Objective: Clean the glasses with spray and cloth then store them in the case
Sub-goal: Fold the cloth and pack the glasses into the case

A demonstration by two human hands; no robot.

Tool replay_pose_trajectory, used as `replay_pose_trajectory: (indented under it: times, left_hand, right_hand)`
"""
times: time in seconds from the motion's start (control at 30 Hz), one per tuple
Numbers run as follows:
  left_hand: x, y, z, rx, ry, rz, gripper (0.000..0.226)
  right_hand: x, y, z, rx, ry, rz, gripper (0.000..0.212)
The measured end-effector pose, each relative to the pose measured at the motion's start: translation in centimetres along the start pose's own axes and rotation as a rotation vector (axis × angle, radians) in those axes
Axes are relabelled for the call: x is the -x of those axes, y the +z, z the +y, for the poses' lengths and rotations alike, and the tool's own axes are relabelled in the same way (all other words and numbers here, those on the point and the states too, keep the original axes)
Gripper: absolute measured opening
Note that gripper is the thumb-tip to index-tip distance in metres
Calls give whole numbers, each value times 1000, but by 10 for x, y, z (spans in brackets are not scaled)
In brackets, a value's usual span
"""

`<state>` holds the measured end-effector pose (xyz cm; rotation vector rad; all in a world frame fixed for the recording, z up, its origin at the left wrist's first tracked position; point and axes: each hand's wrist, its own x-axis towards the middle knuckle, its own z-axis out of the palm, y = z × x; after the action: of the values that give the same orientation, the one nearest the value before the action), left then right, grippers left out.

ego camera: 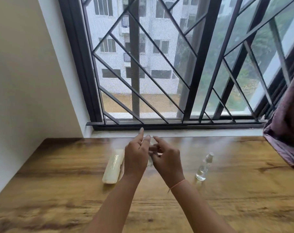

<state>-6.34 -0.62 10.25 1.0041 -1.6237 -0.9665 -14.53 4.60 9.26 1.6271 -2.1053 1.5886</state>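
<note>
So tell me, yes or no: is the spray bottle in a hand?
No, the spray bottle stands alone on the table, right of the right hand.

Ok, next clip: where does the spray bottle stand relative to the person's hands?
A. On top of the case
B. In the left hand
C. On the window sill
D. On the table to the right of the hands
D: the spray bottle stands upright on the wooden table, right of the right hand and untouched.

Pretty plain corner here: a wood-grain table (58, 165) pushed up against a big dark-framed window (159, 64) with a diagonal metal grille. Cream wall (25, 73) on the left, purple curtain (287, 125) bunched at the right. Soft grey daylight, white apartment block (142, 31) outside.
</note>
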Motion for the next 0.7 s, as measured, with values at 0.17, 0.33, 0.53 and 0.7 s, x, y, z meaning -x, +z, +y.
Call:
replay_pose_trajectory:
  times: [0.17, 0.33, 0.53, 0.7]
  left_hand:
    - [-7, 0, -1, 118, -110, -25, 46]
    - [-9, -7, -14, 498, -269, -17, 45]
    - [1, -12, -34, 872, -857, -402, 86]
    - [3, -12, -47, 1058, -753, -539, 48]
  right_hand:
    - [-2, -3, 2, -121, 157, 56, 39]
    - [-11, -16, 7, -769, 597, -36, 32]
    - [-16, -25, 12, -1101, 756, -168, 34]
    - [-18, -28, 24, -1194, 835, -206, 29]
